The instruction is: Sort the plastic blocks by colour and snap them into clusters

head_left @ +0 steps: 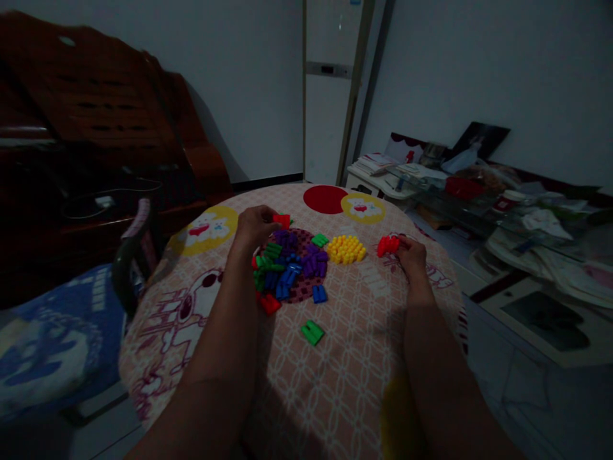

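Observation:
My left hand (253,228) reaches over a round table (335,383) and pinches a small red plastic piece (282,220) at the far edge of a mixed pile of green, blue and purple pieces (287,265). My right hand (412,255) is closed on a cluster of red pieces (387,245) to the right of a tidy group of yellow pieces (347,249). A loose green piece (312,332) lies nearer to me, a blue one (319,294) beside the pile, and a red one (270,303) at its near left.
The table wears a pink patterned cloth with cartoon prints. A dark wooden sofa (96,128) stands at the left, a chair with a blue cushion (52,345) below it. A low cluttered shelf with papers (460,185) runs along the right wall. A tall white unit (330,89) stands behind.

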A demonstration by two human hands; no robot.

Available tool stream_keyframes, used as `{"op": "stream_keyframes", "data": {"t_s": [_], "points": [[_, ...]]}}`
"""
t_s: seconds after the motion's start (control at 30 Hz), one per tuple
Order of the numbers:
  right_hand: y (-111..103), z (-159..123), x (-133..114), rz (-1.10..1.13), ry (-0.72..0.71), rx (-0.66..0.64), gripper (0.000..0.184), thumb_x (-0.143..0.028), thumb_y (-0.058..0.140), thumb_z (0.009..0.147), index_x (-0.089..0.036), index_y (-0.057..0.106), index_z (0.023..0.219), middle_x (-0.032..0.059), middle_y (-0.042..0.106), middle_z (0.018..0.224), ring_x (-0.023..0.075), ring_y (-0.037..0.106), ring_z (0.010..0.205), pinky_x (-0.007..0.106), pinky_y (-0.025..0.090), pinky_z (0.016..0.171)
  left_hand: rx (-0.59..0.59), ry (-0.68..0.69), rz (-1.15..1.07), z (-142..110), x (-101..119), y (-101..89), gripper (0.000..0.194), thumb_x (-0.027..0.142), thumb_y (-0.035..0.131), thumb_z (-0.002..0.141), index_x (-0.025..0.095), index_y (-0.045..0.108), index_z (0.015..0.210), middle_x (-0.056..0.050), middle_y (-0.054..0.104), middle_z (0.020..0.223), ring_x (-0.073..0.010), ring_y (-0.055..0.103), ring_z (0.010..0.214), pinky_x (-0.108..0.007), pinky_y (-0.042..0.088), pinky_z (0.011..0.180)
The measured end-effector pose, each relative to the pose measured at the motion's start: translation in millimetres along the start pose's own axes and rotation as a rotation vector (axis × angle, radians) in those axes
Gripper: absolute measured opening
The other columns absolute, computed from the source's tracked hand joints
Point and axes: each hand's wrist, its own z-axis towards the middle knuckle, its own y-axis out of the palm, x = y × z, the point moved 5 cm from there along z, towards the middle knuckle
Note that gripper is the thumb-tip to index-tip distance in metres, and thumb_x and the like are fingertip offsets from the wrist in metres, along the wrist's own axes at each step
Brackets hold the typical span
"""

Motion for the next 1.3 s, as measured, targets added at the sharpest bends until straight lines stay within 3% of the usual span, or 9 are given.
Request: {"op": "stream_keyframes", "data": {"t_s": [0.17, 0.23, 0.47, 0.67, 0.77, 0.9, 1.0, 1.1, 1.3], "points": [[-13.9, -6.0, -22.6, -0.024, -0.008, 0.235, 0.039, -0.023, 0.059, 0.065, -0.012, 0.077, 0.099, 0.0111, 0.077, 0.091, 0.0241, 0.072, 0.085, 0.039, 0.056, 0.086, -0.111, 0.158, -0.17, -10.9, 40.4, 20.6, 0.03, 0.027, 0.073, 0.062, 0.013, 0.073, 0.089, -0.004, 0.072, 0.076, -0.0183, 0.066, 0.073, -0.027, 0.05, 0.067], [-9.3, -14.0, -43.0, 0.046, -0.064, 0.221, 0.034, -0.027, 0.059, 0.07, -0.012, 0.077, 0.095, 0.0107, 0.077, 0.089, 0.0225, 0.071, 0.081, 0.036, 0.057, 0.081, -0.191, 0.214, -0.242, -18.0, 57.5, 33.5, 0.03, 0.026, 0.073, 0.063, 0.013, 0.072, 0.09, -0.003, 0.072, 0.075, -0.0169, 0.066, 0.071, -0.027, 0.051, 0.066], [54.4, -60.3, -110.9, 0.44, -0.077, -0.322, 0.038, -0.047, 0.069, 0.074, -0.015, 0.075, 0.093, 0.0035, 0.072, 0.073, 0.0126, 0.059, 0.051, 0.024, 0.047, 0.045, -0.401, 0.403, -0.24, -43.9, 101.1, 71.9, 0.02, 0.019, 0.073, 0.065, 0.013, 0.07, 0.084, -0.002, 0.07, 0.074, -0.0138, 0.064, 0.067, -0.023, 0.048, 0.062], [75.7, -77.0, -123.1, 0.551, -0.026, -0.515, 0.036, -0.038, 0.075, 0.066, -0.017, 0.072, 0.095, -0.0033, 0.066, 0.061, 0.0128, 0.058, 0.047, 0.023, 0.047, 0.043, -0.401, 0.493, -0.171, -53.6, 108.1, 88.1, 0.014, 0.018, 0.074, 0.066, 0.014, 0.068, 0.079, -0.001, 0.069, 0.071, -0.0129, 0.062, 0.066, -0.022, 0.045, 0.06], [72.0, -74.6, -123.3, 0.605, 0.039, -0.509, 0.047, -0.035, 0.078, 0.061, -0.017, 0.069, 0.104, -0.0047, 0.067, 0.062, 0.0139, 0.061, 0.048, 0.023, 0.049, 0.042, -0.4, 0.476, -0.237, -54.2, 106.4, 94.0, 0.017, 0.022, 0.073, 0.07, 0.014, 0.069, 0.085, -0.002, 0.069, 0.073, -0.0135, 0.063, 0.067, -0.022, 0.046, 0.061], [38.9, -55.7, -113.3, 0.62, 0.077, -0.292, 0.046, -0.032, 0.075, 0.061, -0.018, 0.066, 0.104, -0.0066, 0.064, 0.056, 0.0125, 0.058, 0.043, 0.02, 0.046, 0.039, -0.408, 0.461, -0.293, -56.0, 107.2, 96.2, 0.027, 0.023, 0.069, 0.075, 0.014, 0.07, 0.1, -0.002, 0.069, 0.075, -0.0131, 0.064, 0.067, -0.022, 0.047, 0.061], [-2.5, -36.0, -81.4, 0.518, 0.23, -0.033, 0.025, -0.028, 0.069, 0.061, -0.016, 0.066, 0.083, -0.0055, 0.058, 0.045, 0.0109, 0.05, 0.034, 0.018, 0.036, 0.032, -0.4, 0.435, -0.327, -54.5, 106.5, 91.8, 0.028, 0.022, 0.065, 0.077, 0.014, 0.069, 0.104, -0.003, 0.07, 0.077, -0.0128, 0.065, 0.067, -0.022, 0.048, 0.062], [-32.6, -22.2, -43.7, 0.343, 0.346, 0.083, 0.01, -0.024, 0.067, 0.06, -0.016, 0.063, 0.064, -0.0027, 0.054, 0.039, 0.0123, 0.045, 0.03, 0.021, 0.032, 0.028, -0.38, 0.397, -0.336, -49.7, 102.4, 85.1, 0.026, 0.024, 0.064, 0.078, 0.014, 0.07, 0.102, -0.004, 0.071, 0.077, -0.0134, 0.065, 0.067, -0.023, 0.049, 0.062], [-24.8, -15.7, 6.1, 0.171, 0.501, 0.137, 0.01, -0.025, 0.068, 0.058, -0.024, 0.059, 0.054, 0.0044, 0.058, 0.042, 0.0214, 0.052, 0.033, 0.034, 0.043, 0.032, -0.344, 0.338, -0.338, -40.1, 92.8, 69.9, 0.026, 0.029, 0.065, 0.077, 0.015, 0.071, 0.099, -0.002, 0.069, 0.072, -0.0151, 0.065, 0.067, -0.026, 0.051, 0.063]]}}
